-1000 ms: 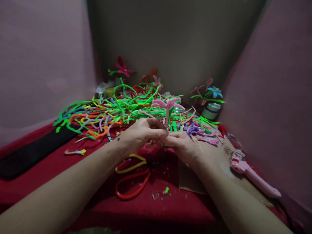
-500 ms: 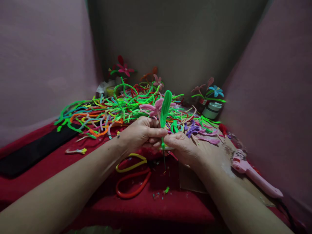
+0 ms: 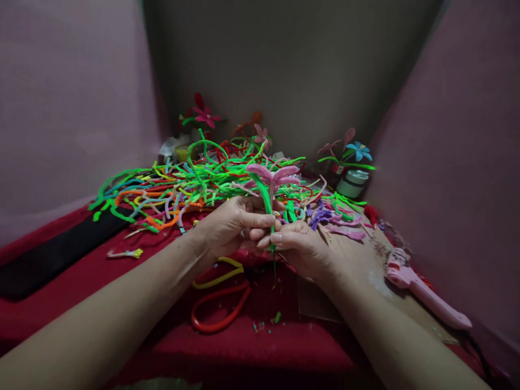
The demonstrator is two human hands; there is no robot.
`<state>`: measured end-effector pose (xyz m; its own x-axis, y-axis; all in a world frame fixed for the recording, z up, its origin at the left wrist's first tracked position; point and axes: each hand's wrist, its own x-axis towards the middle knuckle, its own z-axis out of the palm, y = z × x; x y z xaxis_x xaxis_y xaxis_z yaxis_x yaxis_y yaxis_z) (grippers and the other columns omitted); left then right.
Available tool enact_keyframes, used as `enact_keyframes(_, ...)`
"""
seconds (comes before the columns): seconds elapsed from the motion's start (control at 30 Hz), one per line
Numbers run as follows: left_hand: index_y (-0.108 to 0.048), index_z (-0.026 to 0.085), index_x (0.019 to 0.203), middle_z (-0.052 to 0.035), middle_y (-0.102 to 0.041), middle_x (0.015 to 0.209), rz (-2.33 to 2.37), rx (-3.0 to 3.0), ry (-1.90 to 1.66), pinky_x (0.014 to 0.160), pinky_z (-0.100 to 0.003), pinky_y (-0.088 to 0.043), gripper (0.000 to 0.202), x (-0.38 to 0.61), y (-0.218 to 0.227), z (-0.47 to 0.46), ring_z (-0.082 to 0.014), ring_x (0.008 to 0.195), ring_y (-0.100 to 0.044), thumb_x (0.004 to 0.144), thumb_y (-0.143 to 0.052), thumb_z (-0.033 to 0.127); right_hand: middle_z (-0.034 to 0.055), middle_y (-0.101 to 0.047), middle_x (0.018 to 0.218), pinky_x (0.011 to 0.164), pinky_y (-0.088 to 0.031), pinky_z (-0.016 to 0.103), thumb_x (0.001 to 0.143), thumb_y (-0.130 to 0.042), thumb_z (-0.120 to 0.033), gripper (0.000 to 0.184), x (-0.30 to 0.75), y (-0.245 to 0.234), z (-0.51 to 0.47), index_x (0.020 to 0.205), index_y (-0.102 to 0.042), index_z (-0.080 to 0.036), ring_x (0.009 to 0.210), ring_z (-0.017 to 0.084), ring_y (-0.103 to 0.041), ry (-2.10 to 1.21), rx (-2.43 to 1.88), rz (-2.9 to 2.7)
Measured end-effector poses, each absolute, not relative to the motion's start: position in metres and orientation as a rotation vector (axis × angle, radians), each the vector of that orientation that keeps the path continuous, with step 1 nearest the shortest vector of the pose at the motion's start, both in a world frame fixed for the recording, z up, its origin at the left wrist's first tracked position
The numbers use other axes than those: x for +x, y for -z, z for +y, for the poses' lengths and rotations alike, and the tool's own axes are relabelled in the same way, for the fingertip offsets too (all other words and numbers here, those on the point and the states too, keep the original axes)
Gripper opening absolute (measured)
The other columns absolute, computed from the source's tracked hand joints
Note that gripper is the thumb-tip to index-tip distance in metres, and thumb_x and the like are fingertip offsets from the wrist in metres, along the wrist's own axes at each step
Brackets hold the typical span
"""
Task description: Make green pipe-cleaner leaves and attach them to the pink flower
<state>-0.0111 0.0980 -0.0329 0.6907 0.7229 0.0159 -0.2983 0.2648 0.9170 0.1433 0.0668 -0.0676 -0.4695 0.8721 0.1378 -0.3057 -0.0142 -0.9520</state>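
Note:
Both hands meet in the middle, pinching a pipe-cleaner flower. Its pink petals point(image 3: 280, 176) spread out at the top, above the fingers. A green pipe-cleaner leaf point(image 3: 265, 195) lies along the stem and leans up to the left. My left hand point(image 3: 233, 225) is closed, thumb across the leaf's base and stem. Just lower, my right hand point(image 3: 303, 244) is closed with its thumb over the green stem. A thin dark wire end sticks out below the fingers. Behind the hands is a heap of pipe cleaners point(image 3: 219, 179), mostly green.
Scissors with yellow and red handles point(image 3: 221, 309) lie below my left hand. A pink glue gun point(image 3: 426, 295) rests on cardboard point(image 3: 357, 271) at right. A black strip point(image 3: 60, 254) lies at left. Finished flowers point(image 3: 359, 151) stand at the back near a small pale jar point(image 3: 352, 184).
The green leaf has turned edge-on and now leans left. The pink petals have swung to the right and show more fully. My right thumb has moved onto the stem.

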Motion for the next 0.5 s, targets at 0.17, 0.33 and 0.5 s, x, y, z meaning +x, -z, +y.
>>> enact_keyframes(0.17,-0.055,0.013,0.069,0.0066,-0.045,0.044,0.669,1.143,-0.787,0.039,-0.015,-0.036,0.018,-0.0074,0.0302,0.0947,-0.0030,0.036,-0.041,0.065,-0.070,0.021,0.0022,-0.065,0.064,0.062,-0.041,0.028,0.068,-0.065,-0.031,0.015,0.1454,0.0737,0.0717,0.070,-0.072,-0.017,0.060,0.012,-0.053,-1.499,-0.810,-1.373)
enact_keyframes(0.33,-0.050,0.012,0.058,0.0062,-0.041,0.038,0.748,1.187,-0.776,0.032,-0.013,-0.023,0.022,-0.0076,0.0325,0.0977,-0.0028,0.033,-0.038,0.064,-0.071,0.018,0.0037,-0.066,0.071,0.064,-0.041,0.028,0.070,-0.064,-0.038,0.022,0.1456,0.0725,0.0716,0.073,-0.072,-0.017,0.067,0.014,-0.055,-1.461,-0.853,-1.445)
enact_keyframes(0.5,-0.055,0.010,0.063,0.0069,-0.036,0.036,0.509,1.123,-0.693,0.035,-0.014,-0.028,0.014,-0.0096,0.0332,0.0988,-0.0031,0.034,-0.038,0.072,-0.063,0.018,0.0058,-0.068,0.075,0.061,-0.041,0.027,0.070,-0.061,-0.043,0.030,0.1475,0.0661,0.0695,0.080,-0.072,-0.016,0.061,0.012,-0.054,-1.617,-0.778,-1.418)
